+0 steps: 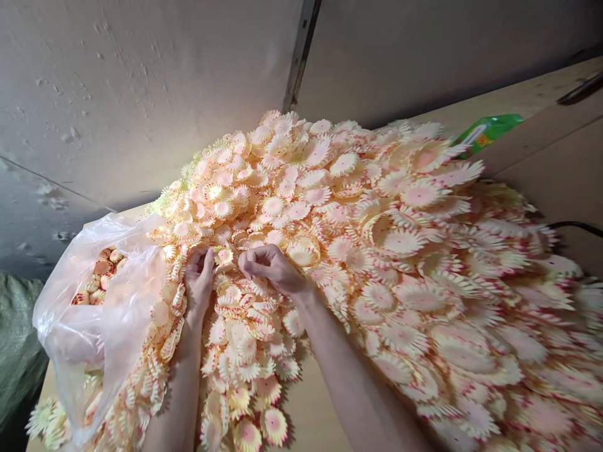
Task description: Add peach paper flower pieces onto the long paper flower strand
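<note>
1. Two bare hands work close together over a heap of cream, pink-edged flower-shaped discs [405, 245] that spreads across a pale counter [318, 402].
2. The left hand [200, 276] reaches into the heap, its grip narrow, thumb and fingers drawn close beside a small yellowish flower disc [223, 256]; whether it pinches that disc or merely sits against it, one cannot tell.
3. The right hand [273, 269] faces it from the disc's other side, fingers curled toward the thumb in a tight grip; whatever lies between the fingertips, if anything, is hidden.
4. The small disc sits between the two hands, above a loose trail of more discs running down between the forearms. Good handling here seems to call for a light pinch near the centre, as the notched rims look thin and likely to bend.
5. Steady wrists and forearms kept off the neighbouring discs would probably spare the heap a slide. At left, a clear plastic bag [115, 333] lies near the left forearm, rounded pieces [101, 276] showing at its opening.
</note>
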Demonstrator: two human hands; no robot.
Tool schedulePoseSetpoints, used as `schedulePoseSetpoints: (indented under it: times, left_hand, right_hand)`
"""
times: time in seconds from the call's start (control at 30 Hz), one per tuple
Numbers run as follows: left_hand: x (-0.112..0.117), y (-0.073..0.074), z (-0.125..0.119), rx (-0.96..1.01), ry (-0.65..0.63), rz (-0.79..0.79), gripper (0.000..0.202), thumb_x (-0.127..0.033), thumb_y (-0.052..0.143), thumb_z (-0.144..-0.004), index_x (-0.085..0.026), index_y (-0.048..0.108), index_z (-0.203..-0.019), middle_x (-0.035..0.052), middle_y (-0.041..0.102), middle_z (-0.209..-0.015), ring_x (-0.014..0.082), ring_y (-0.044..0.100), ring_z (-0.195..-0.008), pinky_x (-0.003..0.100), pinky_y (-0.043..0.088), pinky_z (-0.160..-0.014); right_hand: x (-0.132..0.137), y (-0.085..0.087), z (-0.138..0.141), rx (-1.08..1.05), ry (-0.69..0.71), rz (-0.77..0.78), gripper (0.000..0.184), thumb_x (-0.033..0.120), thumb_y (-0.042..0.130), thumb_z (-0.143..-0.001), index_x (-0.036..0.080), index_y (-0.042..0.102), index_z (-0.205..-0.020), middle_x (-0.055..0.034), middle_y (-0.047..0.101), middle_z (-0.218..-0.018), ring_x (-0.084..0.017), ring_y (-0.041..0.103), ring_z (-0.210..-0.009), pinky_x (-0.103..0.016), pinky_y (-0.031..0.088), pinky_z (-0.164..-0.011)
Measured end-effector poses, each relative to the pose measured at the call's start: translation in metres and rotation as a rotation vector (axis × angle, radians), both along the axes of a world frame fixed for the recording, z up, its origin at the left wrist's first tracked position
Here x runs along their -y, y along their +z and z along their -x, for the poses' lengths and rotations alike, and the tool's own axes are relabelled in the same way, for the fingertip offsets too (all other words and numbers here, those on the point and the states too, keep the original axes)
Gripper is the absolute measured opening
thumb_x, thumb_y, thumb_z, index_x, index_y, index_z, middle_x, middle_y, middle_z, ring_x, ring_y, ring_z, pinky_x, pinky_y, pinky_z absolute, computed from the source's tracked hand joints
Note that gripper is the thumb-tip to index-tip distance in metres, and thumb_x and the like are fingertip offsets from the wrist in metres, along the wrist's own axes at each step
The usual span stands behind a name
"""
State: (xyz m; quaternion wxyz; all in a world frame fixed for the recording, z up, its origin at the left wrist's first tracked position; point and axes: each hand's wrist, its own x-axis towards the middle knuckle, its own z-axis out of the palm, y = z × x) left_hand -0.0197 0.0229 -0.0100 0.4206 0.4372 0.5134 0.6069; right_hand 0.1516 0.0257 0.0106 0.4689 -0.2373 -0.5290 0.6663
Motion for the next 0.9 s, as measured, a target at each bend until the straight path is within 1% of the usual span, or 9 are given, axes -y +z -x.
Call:
schedulePoseSetpoints:
  times: [0.07, 0.13, 0.2, 0.3, 0.37, 0.5, 0.67, 0.9]
  left_hand:
    - [0.0030, 0.0044, 0.0002, -0.034, -0.052, -0.009, 0.026, -0.041, 0.072, -0.078, -0.016, 0.070, -0.085, 0.0007, 0.072, -0.076, 0.0108, 0.065, -0.068, 0.019, 0.051, -0.065]
    - [0.0060, 0.0085, 0.0002, -0.052, -0.137, -0.028, 0.025, -0.039, 0.073, -0.077, -0.016, 0.072, -0.089, 0.0035, 0.075, -0.083, 0.0138, 0.069, -0.076, 0.022, 0.053, -0.071]
    - [0.0084, 0.0112, 0.0003, -0.043, -0.222, -0.048, 0.026, -0.038, 0.073, -0.078, -0.017, 0.074, -0.094, 0.0071, 0.076, -0.095, 0.0180, 0.071, -0.087, 0.026, 0.055, -0.080]
    - [0.0099, 0.0118, 0.0009, -0.032, -0.291, -0.065, 0.027, -0.036, 0.072, -0.079, -0.017, 0.075, -0.098, 0.0093, 0.076, -0.105, 0.0215, 0.071, -0.097, 0.031, 0.055, -0.090]
    - [0.0099, 0.0109, 0.0014, -0.038, -0.299, -0.078, 0.025, -0.035, 0.071, -0.080, -0.017, 0.076, -0.098, 0.0092, 0.075, -0.106, 0.0216, 0.071, -0.099, 0.031, 0.054, -0.091]
    - [0.0092, 0.0098, 0.0016, -0.064, -0.283, -0.089, 0.026, -0.036, 0.069, -0.082, -0.017, 0.076, -0.099, 0.0091, 0.076, -0.103, 0.0209, 0.072, -0.095, 0.030, 0.056, -0.088]
    - [0.0088, 0.0097, 0.0011, -0.076, -0.251, -0.078, 0.027, -0.038, 0.070, -0.081, -0.017, 0.076, -0.097, 0.0093, 0.076, -0.101, 0.0218, 0.072, -0.095, 0.031, 0.056, -0.087]
    - [0.0089, 0.0100, 0.0015, -0.084, -0.258, -0.083, 0.026, -0.038, 0.070, -0.081, -0.017, 0.076, -0.097, 0.0088, 0.077, -0.100, 0.0204, 0.072, -0.091, 0.030, 0.056, -0.085]
  right_hand:
    - [-0.0023, -0.0012, 0.0039, 0.050, -0.081, 0.012, 0.026, 0.042, 0.077, -0.073, 0.017, 0.071, -0.066, -0.0014, 0.065, -0.063, -0.013, 0.058, -0.060, -0.027, 0.049, -0.062]
    - [-0.0033, -0.0025, 0.0074, 0.098, -0.132, 0.006, 0.026, 0.043, 0.078, -0.071, 0.019, 0.077, -0.081, -0.0035, 0.072, -0.074, -0.016, 0.065, -0.071, -0.029, 0.053, -0.069]
    - [-0.0037, -0.0041, 0.0095, 0.119, -0.182, -0.003, 0.028, 0.043, 0.079, -0.070, 0.021, 0.078, -0.086, -0.0038, 0.075, -0.080, -0.018, 0.068, -0.079, -0.030, 0.055, -0.074]
    - [-0.0042, -0.0060, 0.0100, 0.128, -0.223, 0.014, 0.026, 0.042, 0.079, -0.070, 0.022, 0.079, -0.087, -0.0036, 0.076, -0.082, -0.018, 0.069, -0.079, -0.030, 0.055, -0.075]
    - [-0.0046, -0.0065, 0.0095, 0.132, -0.225, 0.024, 0.027, 0.041, 0.080, -0.069, 0.022, 0.080, -0.088, -0.0037, 0.076, -0.083, -0.018, 0.069, -0.077, -0.029, 0.055, -0.074]
    - [-0.0053, -0.0057, 0.0094, 0.101, -0.205, 0.033, 0.029, 0.041, 0.082, -0.066, 0.022, 0.080, -0.089, -0.0035, 0.076, -0.084, -0.018, 0.069, -0.079, -0.031, 0.056, -0.077]
    - [-0.0053, -0.0035, 0.0103, 0.095, -0.216, 0.042, 0.030, 0.042, 0.083, -0.063, 0.023, 0.080, -0.086, -0.0035, 0.076, -0.082, -0.018, 0.069, -0.078, -0.032, 0.056, -0.076]
    - [-0.0059, -0.0069, 0.0099, 0.095, -0.204, 0.047, 0.030, 0.042, 0.083, -0.065, 0.023, 0.080, -0.088, -0.0031, 0.076, -0.080, -0.018, 0.069, -0.078, -0.032, 0.056, -0.078]
